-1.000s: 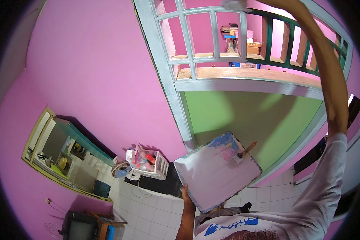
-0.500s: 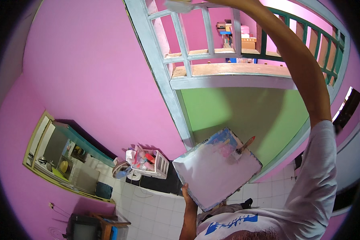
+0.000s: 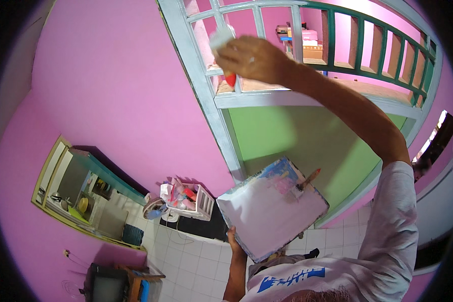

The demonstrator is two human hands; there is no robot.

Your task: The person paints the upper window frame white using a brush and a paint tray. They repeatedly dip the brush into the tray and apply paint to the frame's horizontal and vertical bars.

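My right hand point(image 3: 254, 59) is raised and closed around a paintbrush point(image 3: 230, 80) with a red handle. Its pale bristles, somewhat blurred, are at a slim upright bar of the wooden lattice frame point(image 3: 287, 98), whose left part is light grey-blue and whose right part is green. Low in front of me, my left hand point(image 3: 235, 242) grips the near left edge of a square paint tray point(image 3: 267, 221), thumb at the rim and fingers hidden underneath. Pale paint covers the tray's inside, with blue and pink smears at the far corner. A second brush point(image 3: 311, 177) rests there, handle outward.
Pink wall point(image 3: 126, 90) stretches left of the frame, with a green panel point(image 3: 282, 131) below the lattice. A white basket of odds and ends point(image 3: 203, 204) stands on a black surface point(image 3: 196, 225). At lower left are a television point(image 3: 108, 284) and a doorway point(image 3: 50, 176).
My right hand has come down from the upper edge of the view, bringing the brush lower along the lattice. The left hand and tray have barely shifted.
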